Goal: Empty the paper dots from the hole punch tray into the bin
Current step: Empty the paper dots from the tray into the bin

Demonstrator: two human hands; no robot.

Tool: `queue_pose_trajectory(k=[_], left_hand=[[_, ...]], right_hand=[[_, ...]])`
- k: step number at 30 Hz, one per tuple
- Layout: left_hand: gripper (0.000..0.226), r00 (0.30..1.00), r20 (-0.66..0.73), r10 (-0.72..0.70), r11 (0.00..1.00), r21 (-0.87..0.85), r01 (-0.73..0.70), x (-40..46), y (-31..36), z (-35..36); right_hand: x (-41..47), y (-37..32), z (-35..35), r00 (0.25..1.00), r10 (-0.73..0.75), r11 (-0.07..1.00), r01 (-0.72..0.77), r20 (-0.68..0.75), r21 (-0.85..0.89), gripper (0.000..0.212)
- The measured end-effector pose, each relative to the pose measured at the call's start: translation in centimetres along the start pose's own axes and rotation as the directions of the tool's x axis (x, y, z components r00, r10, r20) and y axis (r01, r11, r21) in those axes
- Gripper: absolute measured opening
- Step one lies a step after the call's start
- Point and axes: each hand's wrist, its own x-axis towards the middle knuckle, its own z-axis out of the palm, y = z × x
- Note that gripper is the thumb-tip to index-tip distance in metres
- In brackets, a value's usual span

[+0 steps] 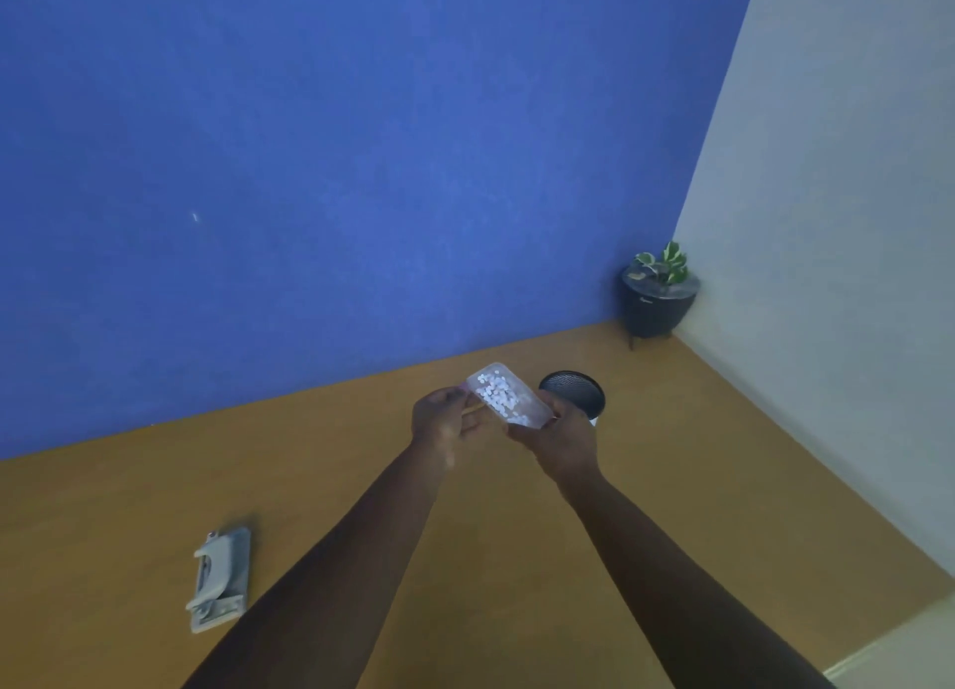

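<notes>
A clear plastic tray (509, 394) with several white paper dots in it is held above the wooden desk, its open side facing me. My left hand (442, 422) grips its left end and my right hand (560, 437) grips its near right end. A small black mesh bin (576, 391) stands on the desk just behind and to the right of the tray, partly hidden by my right hand. The grey hole punch (219, 580) lies on the desk at the near left, apart from both hands.
The brown wooden desk (362, 481) meets a blue wall at the back and a pale wall on the right. A dark pot with a small green plant (659, 295) stands in the far right corner.
</notes>
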Motion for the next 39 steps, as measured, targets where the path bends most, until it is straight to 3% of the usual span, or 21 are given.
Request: queue_pose_trajectory(k=[3,5,7,10,12,15,19,25,39], left_hand=[[0.016,0.999,0.042,0.011,0.985,0.174,-0.019,0.6,-0.7,1.1],[0.028,0.994,0.089,0.07,0.894,0.437,-0.102,1.2,-1.2,1.8],[0.042,0.966,0.221,0.131,0.641,0.725,-0.253,1.5,-1.6,2.4],[0.051,0.888,0.445,0.117,0.213,0.862,-0.46,1.4,-2.2,3.4],[0.06,0.854,0.516,0.068,0.068,0.852,-0.52,1.2,-2.9,4.1],[0.073,0.835,0.55,0.015,-0.048,0.834,-0.549,1.0,-3.8,4.5],[0.077,0.827,0.561,-0.025,-0.134,0.818,-0.559,0.6,-4.7,4.5],[0.08,0.833,0.553,-0.025,-0.171,0.818,-0.549,0.4,-4.7,4.7],[0.083,0.853,0.506,-0.127,-0.261,0.813,-0.521,0.6,-3.9,5.8]], right_hand=[[1.2,0.3,-2.1,0.998,-0.002,1.0,0.001,-0.056,-0.026,0.054],[2.1,0.6,-3.6,0.997,-0.004,1.0,0.002,-0.076,-0.018,0.051],[2.8,1.0,-5.0,0.995,0.005,1.0,-0.008,-0.095,-0.03,0.043],[3.9,1.8,-6.5,0.991,0.014,0.988,-0.034,-0.13,-0.152,0.036],[4.5,2.1,-7.2,0.987,0.022,0.975,-0.057,-0.161,-0.216,0.043],[5.1,2.4,-7.6,0.986,0.028,0.958,-0.073,-0.163,-0.276,0.05],[5.8,2.8,-7.5,0.994,0.033,0.933,-0.068,-0.103,-0.355,0.051],[6.8,2.5,-7.1,1.0,0.006,0.863,-0.011,-0.012,-0.505,0.041],[9.1,1.4,-7.0,0.99,-0.036,0.701,0.125,0.14,-0.703,0.069]])
